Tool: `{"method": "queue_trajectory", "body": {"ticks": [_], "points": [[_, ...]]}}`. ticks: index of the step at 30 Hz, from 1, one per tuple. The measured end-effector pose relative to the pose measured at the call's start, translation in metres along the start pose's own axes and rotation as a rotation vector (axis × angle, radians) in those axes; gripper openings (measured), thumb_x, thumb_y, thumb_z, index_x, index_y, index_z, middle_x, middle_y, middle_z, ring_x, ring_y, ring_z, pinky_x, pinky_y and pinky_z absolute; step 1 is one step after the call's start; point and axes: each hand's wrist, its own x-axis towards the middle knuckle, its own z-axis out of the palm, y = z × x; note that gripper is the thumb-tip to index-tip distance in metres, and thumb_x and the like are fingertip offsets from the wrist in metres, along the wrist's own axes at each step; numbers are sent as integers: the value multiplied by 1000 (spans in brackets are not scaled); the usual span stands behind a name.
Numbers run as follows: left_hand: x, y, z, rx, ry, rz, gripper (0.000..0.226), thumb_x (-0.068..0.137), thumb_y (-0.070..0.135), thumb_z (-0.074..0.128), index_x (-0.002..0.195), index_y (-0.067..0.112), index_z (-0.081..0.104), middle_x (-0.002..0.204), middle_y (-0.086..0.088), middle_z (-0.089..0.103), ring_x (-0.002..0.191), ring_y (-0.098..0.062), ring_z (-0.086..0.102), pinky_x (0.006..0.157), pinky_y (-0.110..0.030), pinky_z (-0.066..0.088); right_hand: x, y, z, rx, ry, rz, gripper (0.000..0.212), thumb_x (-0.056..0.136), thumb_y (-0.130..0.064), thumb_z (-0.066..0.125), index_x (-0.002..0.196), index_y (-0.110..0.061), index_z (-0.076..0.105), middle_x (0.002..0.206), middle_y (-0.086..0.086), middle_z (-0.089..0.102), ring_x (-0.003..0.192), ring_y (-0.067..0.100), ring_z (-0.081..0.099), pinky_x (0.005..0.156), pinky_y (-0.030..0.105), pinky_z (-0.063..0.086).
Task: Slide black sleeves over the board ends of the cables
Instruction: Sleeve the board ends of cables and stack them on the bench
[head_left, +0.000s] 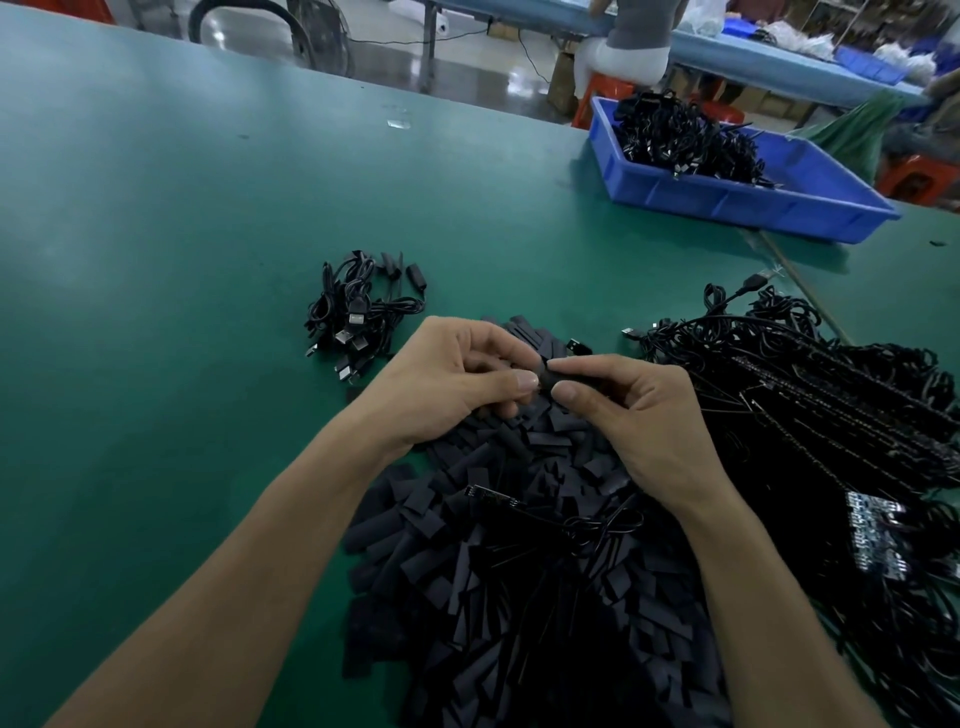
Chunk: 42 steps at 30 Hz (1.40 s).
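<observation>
Spreading beneath both hands, the green tabletop (182, 234) carries a heap of cables (831, 415) right of the right hand (639, 410), a pile of sleeves (493, 597) under the wrists, and a small bundle (358, 312) beyond the left hand (447, 379), while both hands' fingertips pinch one black sleeve (545, 376) between them.

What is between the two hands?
A small black sleeve, pinched by the left hand and right hand above the sleeve pile. The head view shows it.
</observation>
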Motion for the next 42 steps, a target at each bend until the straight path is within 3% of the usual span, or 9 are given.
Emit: {"method": "queue_trajectory", "body": {"ticks": [4,7,15,20,27,34,37,40,42], "points": [[-1,-1,-2,112,50,-46,19,82,28,82,86,14,70,70,-3,76,57,-12,68,54,-19,51,-2,1,2,-6,23,-19,23,79,-33,75,102,-31,76,95,-13,77,90,5,72,79,17,53],[0,-2,-1,221,85,-87,29,79,44,82,77,16,73,69,-2,75,56,-12,68,56,-23,50,-2,1,3,2,59,-28,21,79,-32,74,100,-32,76,91,-14,77,85,3,72,76,15,53],[-3,5,-3,93,0,-96,15,93,17,71,83,5,74,72,-7,76,57,-9,65,57,-17,53,-4,0,1,49,55,-26,19,79,-31,75,98,-31,75,80,-13,76,67,4,69,63,12,50],[-2,3,-3,78,-16,-92,12,90,14,74,82,5,75,73,-9,76,60,-11,66,61,-18,55,-4,2,1,81,19,-22,20,79,-32,74,99,-31,75,83,-12,76,71,2,69,66,13,51],[-1,0,-3,41,-27,-126,9,88,12,75,82,6,75,72,-10,76,58,-10,66,58,-16,53,-8,8,7,75,97,-38,12,84,-28,72,96,-27,76,77,0,74,64,14,68,64,20,54],[-3,2,1,55,-42,-112,11,91,9,72,80,7,74,69,-8,75,55,-8,65,56,-14,50,-7,2,10,81,43,-23,20,80,-25,75,100,-29,75,89,-15,77,81,2,72,72,13,53],[-4,3,1,31,-42,-113,11,92,7,70,82,6,73,72,-9,76,56,-10,66,57,-15,51,-6,2,12,70,103,-34,24,81,-24,77,103,-31,74,89,-16,76,80,3,71,72,15,54],[-3,3,2,21,-41,-118,11,93,7,68,84,6,73,75,-9,77,58,-10,67,58,-16,51,-6,4,18,118,271,6,31,80,-16,82,104,-31,70,76,-17,71,69,3,68,66,17,55],[-3,2,4,19,-17,-113,11,93,10,69,84,6,73,76,-9,77,60,-10,68,59,-16,52,-6,5,23,195,392,25,27,80,-14,83,101,-26,71,78,-12,73,70,5,70,66,16,54]]}}
